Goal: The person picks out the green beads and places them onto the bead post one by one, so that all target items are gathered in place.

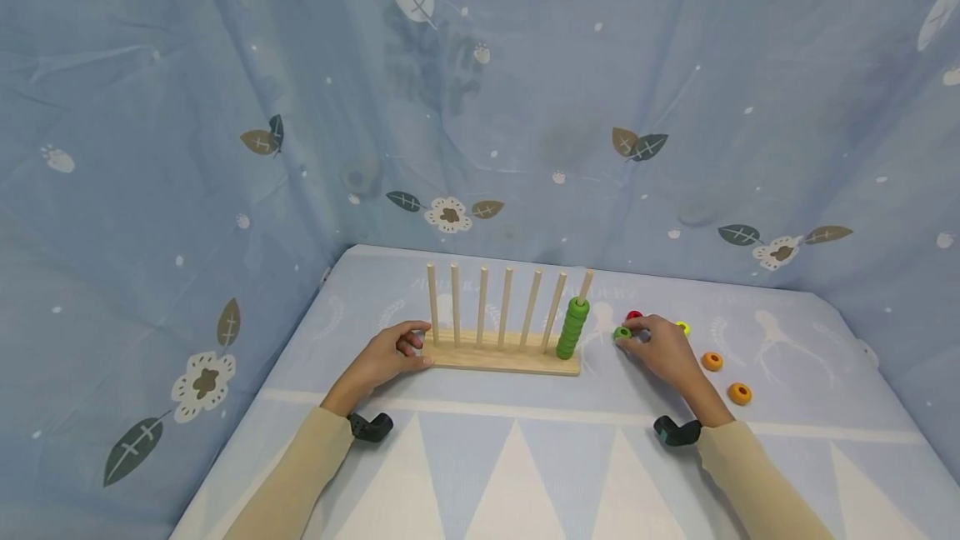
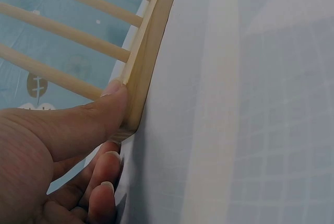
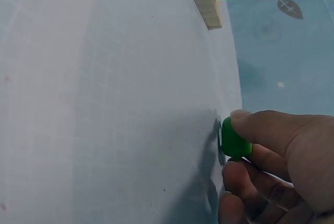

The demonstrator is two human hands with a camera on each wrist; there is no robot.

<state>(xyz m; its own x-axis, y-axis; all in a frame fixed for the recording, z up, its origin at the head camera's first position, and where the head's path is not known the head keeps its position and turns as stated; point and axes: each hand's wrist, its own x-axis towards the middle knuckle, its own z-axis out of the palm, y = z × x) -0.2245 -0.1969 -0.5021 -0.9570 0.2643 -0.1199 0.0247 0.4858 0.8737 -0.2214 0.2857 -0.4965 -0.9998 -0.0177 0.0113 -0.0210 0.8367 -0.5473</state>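
Observation:
A wooden peg rack point(image 1: 480, 358) with several upright pegs stands on the table. Green beads point(image 1: 573, 328) are stacked on its rightmost peg; the other pegs are bare. My left hand point(image 1: 390, 352) grips the rack's left end, and in the left wrist view its thumb point(image 2: 99, 110) lies on the base with the fingers curled beneath. To the right of the rack, my right hand point(image 1: 660, 346) pinches a single green bead point(image 3: 235, 139) between thumb and fingers, at the table surface.
A red bead point(image 1: 634, 315) lies just behind the right hand, and a yellow bead point(image 1: 683, 327) sits beyond it. Two orange beads point(image 1: 739, 393) rest to the right of that hand. A blue patterned curtain point(image 1: 525, 107) hangs behind the table.

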